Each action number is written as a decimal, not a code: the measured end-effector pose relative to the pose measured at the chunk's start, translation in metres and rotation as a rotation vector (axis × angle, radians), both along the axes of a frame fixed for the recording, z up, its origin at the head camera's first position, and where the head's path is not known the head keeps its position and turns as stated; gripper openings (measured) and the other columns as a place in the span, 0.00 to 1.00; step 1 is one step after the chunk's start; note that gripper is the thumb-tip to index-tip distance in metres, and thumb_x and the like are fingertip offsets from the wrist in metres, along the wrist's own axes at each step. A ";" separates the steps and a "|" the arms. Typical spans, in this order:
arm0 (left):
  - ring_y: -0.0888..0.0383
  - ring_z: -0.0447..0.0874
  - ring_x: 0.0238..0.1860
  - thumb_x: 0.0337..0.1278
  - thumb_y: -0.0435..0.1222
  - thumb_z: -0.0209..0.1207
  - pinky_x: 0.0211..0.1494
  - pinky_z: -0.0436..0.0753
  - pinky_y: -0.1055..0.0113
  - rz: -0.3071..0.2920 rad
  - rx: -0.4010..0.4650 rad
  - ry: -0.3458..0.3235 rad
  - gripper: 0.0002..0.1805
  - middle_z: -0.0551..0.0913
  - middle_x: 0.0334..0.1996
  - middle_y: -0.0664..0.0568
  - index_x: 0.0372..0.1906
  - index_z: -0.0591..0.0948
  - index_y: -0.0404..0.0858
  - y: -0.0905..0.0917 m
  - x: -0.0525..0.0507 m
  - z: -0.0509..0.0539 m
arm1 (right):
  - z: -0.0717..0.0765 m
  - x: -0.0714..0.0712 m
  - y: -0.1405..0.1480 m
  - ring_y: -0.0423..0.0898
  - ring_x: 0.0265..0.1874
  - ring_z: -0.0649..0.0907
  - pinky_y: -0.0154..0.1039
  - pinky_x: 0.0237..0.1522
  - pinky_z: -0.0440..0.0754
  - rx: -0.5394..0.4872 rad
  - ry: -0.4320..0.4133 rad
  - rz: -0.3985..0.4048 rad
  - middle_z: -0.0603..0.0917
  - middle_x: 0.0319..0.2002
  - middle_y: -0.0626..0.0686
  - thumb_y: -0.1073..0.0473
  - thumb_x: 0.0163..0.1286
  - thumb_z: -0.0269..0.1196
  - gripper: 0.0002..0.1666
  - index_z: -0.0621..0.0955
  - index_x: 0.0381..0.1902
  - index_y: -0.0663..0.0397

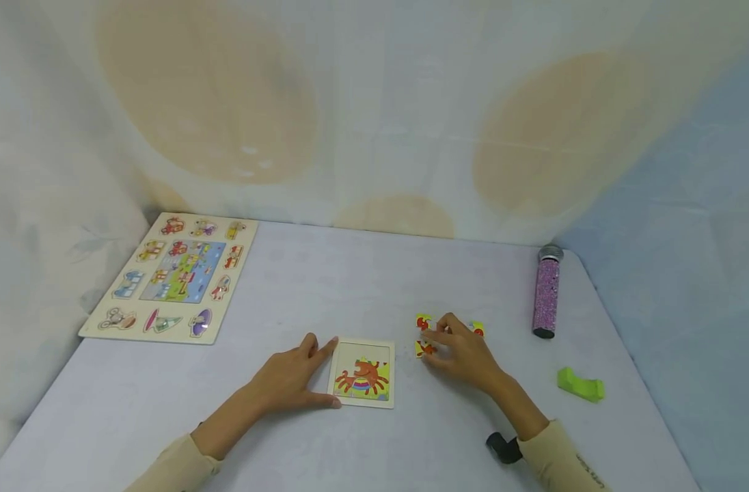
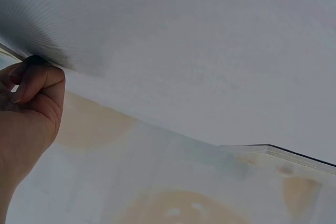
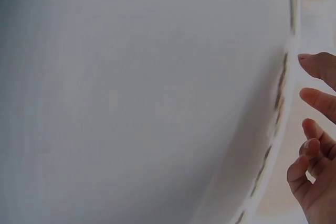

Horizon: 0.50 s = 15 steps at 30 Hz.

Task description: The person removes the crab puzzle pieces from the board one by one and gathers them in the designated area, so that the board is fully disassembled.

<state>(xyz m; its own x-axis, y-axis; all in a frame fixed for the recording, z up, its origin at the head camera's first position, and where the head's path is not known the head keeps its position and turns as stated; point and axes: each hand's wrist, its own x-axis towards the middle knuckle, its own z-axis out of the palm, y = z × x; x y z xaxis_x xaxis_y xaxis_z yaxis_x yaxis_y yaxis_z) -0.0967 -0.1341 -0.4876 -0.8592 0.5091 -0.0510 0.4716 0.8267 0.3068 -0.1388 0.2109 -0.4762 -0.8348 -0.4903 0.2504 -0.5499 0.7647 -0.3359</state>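
Note:
The left hand lies at the left side of a small square picture puzzle in a pale frame. Its index fingertip touches the upper left corner and its thumb the lower left one, both fairly straight. Partly assembled inside is a red animal picture with a rainbow belly. To the right, the right hand reaches over small yellow-and-red puzzle pieces. Its thumb and index finger stand apart around a lower piece; the right wrist view shows nothing between them. Another piece lies behind the knuckles, partly hidden.
A large wooden peg puzzle board with vehicle pictures lies at the back left. Along the right side are a glittery purple microphone and a bright green block. A black object is by the right sleeve. Cloth walls border the table.

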 end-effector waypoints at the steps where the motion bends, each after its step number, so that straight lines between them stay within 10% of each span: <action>1: 0.63 0.68 0.30 0.40 0.74 0.62 0.29 0.69 0.72 -0.001 -0.001 -0.001 0.58 0.67 0.45 0.53 0.75 0.65 0.46 0.000 0.000 0.000 | 0.001 0.002 -0.003 0.39 0.34 0.71 0.29 0.28 0.67 -0.019 -0.004 0.007 0.71 0.37 0.46 0.54 0.52 0.77 0.24 0.88 0.49 0.51; 15: 0.63 0.68 0.30 0.39 0.75 0.61 0.30 0.72 0.70 -0.002 0.014 0.029 0.60 0.67 0.44 0.54 0.76 0.64 0.45 -0.001 0.000 -0.001 | 0.008 0.019 -0.079 0.38 0.36 0.69 0.30 0.31 0.69 0.042 -0.268 0.109 0.68 0.40 0.44 0.40 0.57 0.73 0.29 0.85 0.56 0.42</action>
